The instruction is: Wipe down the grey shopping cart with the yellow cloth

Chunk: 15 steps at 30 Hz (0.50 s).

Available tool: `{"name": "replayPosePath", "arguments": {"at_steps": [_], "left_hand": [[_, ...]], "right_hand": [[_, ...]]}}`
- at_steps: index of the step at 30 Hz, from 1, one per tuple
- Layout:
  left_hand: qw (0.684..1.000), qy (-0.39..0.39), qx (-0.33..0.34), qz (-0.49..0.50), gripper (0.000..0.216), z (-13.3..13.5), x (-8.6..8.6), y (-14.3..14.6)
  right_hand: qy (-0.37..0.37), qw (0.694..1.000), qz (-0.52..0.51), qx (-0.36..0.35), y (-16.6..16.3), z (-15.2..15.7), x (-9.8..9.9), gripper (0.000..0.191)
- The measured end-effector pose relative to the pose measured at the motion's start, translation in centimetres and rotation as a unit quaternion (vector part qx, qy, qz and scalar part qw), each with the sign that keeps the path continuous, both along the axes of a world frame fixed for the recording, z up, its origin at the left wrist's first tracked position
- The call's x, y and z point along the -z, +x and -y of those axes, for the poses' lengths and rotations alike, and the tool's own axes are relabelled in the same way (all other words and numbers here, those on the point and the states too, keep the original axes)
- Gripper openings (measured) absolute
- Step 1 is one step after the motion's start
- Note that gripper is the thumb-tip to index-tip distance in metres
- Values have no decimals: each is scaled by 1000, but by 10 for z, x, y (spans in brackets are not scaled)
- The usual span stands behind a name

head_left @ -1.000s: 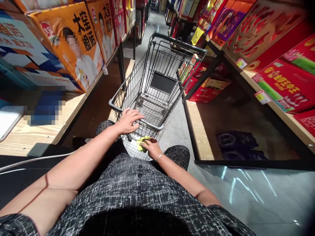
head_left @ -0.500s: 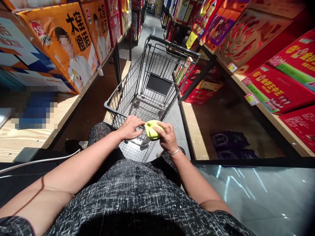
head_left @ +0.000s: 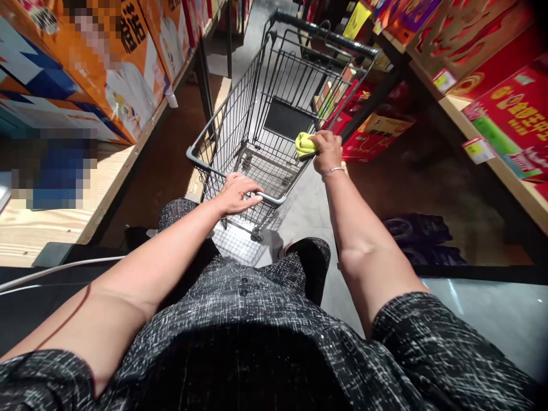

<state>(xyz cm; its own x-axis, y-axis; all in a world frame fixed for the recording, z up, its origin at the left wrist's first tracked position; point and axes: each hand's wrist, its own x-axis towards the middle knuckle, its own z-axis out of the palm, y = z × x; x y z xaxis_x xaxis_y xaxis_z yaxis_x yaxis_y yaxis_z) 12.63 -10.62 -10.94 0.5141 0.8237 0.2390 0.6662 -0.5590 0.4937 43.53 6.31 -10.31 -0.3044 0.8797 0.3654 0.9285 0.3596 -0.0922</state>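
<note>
Yellow cloth (head_left: pixel 305 145), one piece, is clutched in the right hand (head_left: pixel 329 150); the left hand (head_left: pixel 238 193) grasps one cart (head_left: pixel 287 119).

Right fingers (head_left: pixel 326 141) hold yellow cloth (head_left: pixel 305 145) against the cart (head_left: pixel 287 119).

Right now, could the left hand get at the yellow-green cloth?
Probably yes: from the shopping cart's near rim, the left hand seems to have open space toward the yellow-green cloth, though the right hand holds it.

At upper left, orange cartons (head_left: pixel 139 63) are carried by a wooden shelf (head_left: pixel 60 227); at right, red boxes (head_left: pixel 514 117) by a second shelf (head_left: pixel 464 124). At centre, a shopping cart (head_left: pixel 289 119) is borne by the grey floor (head_left: pixel 312 208).
</note>
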Motion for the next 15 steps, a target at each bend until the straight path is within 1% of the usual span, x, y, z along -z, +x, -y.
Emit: {"name": "replayPosePath", "arguments": {"at_steps": [3, 6, 8, 11, 13, 15], "left_hand": [[999, -8, -31, -21, 41, -16, 0, -4], [997, -28, -57, -47, 47, -32, -1, -9], [995, -43, -70, -54, 56, -43, -1, -14], [993, -56, -92, -56, 67, -59, 0, -23], [990, -50, -115, -60, 68, -67, 1, -27], [988, -40, -131, -74, 65, -72, 1, -31]], "right_hand": [[6, 999, -13, -29, -4, -3, 8, 46], [22, 995, -69, -69, -19, 18, 23, 47], [10, 992, -88, -90, -38, 45, 35, 52], [-19, 988, -119, -97, -80, 99, 50, 64], [-10, 980, -180, -78, -109, 133, 59, 71], [13, 970, -233, -60, -131, 156, 67, 72]]}}
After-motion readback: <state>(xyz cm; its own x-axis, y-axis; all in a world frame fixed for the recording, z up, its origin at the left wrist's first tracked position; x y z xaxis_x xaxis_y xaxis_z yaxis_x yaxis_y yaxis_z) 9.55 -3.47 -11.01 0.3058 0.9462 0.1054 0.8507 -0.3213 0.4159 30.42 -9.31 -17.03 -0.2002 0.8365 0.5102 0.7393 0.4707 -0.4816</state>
